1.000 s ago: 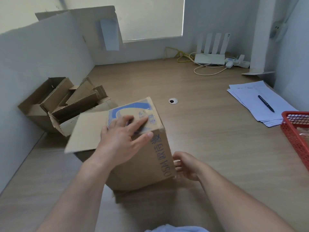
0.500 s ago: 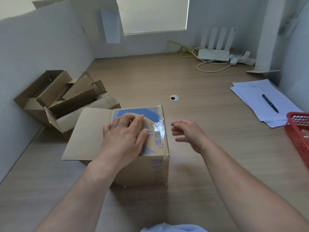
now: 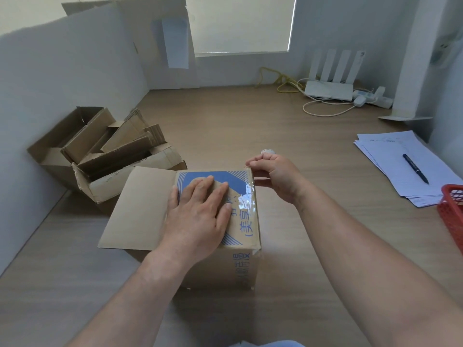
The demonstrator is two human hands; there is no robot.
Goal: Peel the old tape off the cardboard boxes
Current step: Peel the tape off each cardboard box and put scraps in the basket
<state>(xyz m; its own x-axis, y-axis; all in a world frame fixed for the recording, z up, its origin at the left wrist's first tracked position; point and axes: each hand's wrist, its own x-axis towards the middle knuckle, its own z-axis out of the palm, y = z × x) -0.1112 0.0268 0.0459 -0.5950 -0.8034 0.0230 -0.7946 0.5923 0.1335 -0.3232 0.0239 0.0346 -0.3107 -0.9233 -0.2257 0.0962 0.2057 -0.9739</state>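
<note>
The thumb and forefinger of the right hand are closed together, pinching the far end of the clear shiny tape at the one-o'clock corner of the brown cardboard box with blue printing. The other fingers are curled in beneath. The left hand lies flat, fingers straight, pressing on the box top. The tape runs wrinkled along the lid's three-o'clock edge. The box stands on the pale wooden tabletop, a plain flap lying open toward nine o'clock. From the box, opened brown cartons sit heaped at ten o'clock, white paper sheets carrying a dark pen at two, a red mesh basket at three, and a white four-antenna router far back at one.
</note>
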